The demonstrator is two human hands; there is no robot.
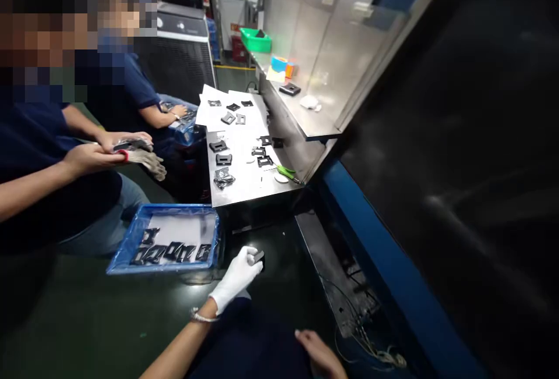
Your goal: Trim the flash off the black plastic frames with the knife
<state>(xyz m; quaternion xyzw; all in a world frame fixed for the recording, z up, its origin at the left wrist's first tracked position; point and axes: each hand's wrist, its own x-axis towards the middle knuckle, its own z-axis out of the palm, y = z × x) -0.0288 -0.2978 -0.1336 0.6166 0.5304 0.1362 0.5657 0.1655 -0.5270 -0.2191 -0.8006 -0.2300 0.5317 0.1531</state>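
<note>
In a white glove, my left hand (238,277) is closed around a small dark part (258,257) with a grey upper face. Its lower portion is partly hidden by the fingers. My right hand (321,351) is bare and low in the view, beside my dark shirt; its fingers look loosely stretched and hold nothing visible. To the left of my gloved hand sits a blue tray (161,271) lined with white sheet, with several black frame-shaped parts (173,250) in it, some apparently in clear wrap.
Ahead stands a metal table (238,195) bearing several black frames (224,159), papers (209,112) and green-handled cutters (286,172). A co-worker at left holds a wrapped part and a knitted glove (151,162); another sits behind. A machine with a blue edge (384,233) rises at right, cables (375,347) below.
</note>
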